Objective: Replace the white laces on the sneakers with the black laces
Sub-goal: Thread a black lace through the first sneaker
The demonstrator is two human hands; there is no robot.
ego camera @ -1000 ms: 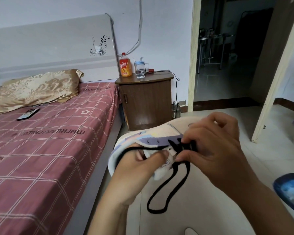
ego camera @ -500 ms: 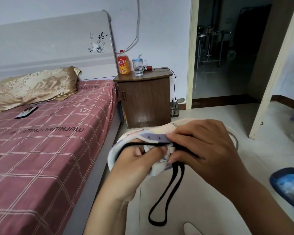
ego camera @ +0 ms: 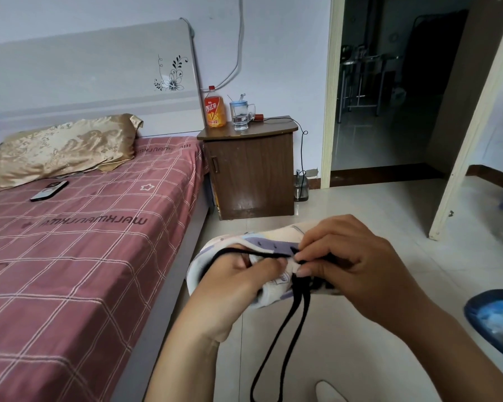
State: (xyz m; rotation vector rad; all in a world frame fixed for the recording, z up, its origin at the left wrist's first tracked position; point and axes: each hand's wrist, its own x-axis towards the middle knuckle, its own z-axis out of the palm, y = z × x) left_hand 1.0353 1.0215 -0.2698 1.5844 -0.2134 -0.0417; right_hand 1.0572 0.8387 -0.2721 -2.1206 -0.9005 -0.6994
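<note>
A pale sneaker [ego camera: 276,237] with purple eyelet strips is held up in front of me over the floor. My left hand [ego camera: 238,288] grips it from below at the heel end, thumb on the tongue. My right hand [ego camera: 349,262] covers the toe half and pinches the black lace [ego camera: 291,323] at an eyelet. One stretch of lace runs taut across the shoe opening toward the heel. A long loop of it hangs down below the shoe. No white lace is visible.
A bed [ego camera: 70,256] with a red checked sheet fills the left, with a phone [ego camera: 49,190] on it. A brown nightstand [ego camera: 250,172] stands behind the shoe. A blue basin [ego camera: 494,317] sits on the floor at right. An open doorway [ego camera: 389,97] lies beyond.
The hanging loop has narrowed and now hangs longer and straighter. My right fingers have shifted slightly on the eyelets. The sneaker stays held in the same place.
</note>
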